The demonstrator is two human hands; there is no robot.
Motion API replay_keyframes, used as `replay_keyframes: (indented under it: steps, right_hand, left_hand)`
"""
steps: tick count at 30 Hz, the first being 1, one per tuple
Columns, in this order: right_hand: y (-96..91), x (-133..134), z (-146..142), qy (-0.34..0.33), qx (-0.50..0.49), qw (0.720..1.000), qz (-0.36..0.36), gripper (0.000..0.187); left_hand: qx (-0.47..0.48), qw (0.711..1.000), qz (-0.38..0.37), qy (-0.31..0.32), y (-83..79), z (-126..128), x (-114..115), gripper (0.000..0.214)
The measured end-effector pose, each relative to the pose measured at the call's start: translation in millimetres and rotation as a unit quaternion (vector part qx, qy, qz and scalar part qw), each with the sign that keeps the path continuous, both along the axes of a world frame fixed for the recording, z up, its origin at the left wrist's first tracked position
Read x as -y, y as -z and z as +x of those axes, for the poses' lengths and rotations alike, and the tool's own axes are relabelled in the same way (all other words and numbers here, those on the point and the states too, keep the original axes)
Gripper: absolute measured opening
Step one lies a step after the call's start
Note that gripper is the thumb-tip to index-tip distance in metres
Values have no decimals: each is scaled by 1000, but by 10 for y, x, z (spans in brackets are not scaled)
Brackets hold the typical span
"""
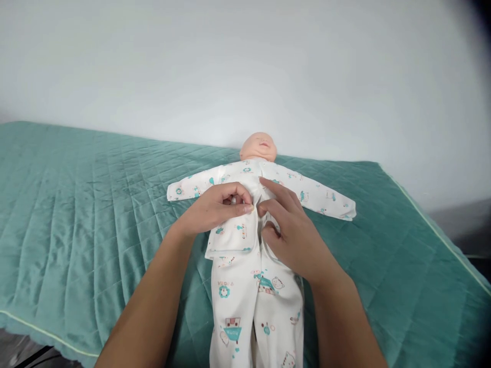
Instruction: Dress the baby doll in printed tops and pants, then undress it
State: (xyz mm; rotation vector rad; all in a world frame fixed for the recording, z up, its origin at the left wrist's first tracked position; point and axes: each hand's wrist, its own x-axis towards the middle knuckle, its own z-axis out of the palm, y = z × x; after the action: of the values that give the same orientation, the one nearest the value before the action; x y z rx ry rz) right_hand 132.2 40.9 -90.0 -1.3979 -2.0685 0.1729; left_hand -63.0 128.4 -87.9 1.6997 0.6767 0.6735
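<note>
A baby doll (259, 146) lies on its back, dressed in a white printed baby shirt (236, 236) and matching pants (233, 306). Both sleeves stretch out to the sides. My left hand (218, 204) pinches the shirt's front edge between thumb and fingers, at the middle of the doll's chest. Just to the right, my right hand (287, 227) rests over the other side of the shirt front, its fingers apart and bent. The right fingertips are close to the shirt's opening; no cloth shows gripped between them.
A green quilted cover (115, 220) with pale piping lies under the doll and spreads to both sides. Behind it stands a plain pale wall (230, 66). Dark cables (38, 356) show below the cover's lower left edge.
</note>
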Motion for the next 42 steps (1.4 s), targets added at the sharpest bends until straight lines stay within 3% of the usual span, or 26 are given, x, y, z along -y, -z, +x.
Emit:
replay_keyframes:
  steps: [10, 17, 21, 24, 31, 42]
  right_hand:
    - [12, 0, 60, -15, -47, 999, -10, 24]
    - [27, -8, 105, -18, -182, 982, -52, 13]
    - [53, -13, 127, -2, -237, 971, -41, 10]
    - [61, -13, 130, -11, -218, 975, -43, 13]
    - [42, -7, 102, -36, -76, 996, 0, 40]
    - [17, -6, 46, -7, -43, 999, 2, 30]
  left_hand:
    - [-7, 1000, 12, -4, 2, 11, 1, 20]
    - [-16, 1000, 15, -5, -9, 14, 2, 19]
    - [-20, 1000, 14, -9, -23, 14, 10, 18]
    - [-19, 1000, 16, -10, -31, 13, 15, 17]
    - [-9, 1000, 6, -6, -28, 20, 16, 16]
    - [-18, 1000, 9, -8, -37, 25, 23, 17]
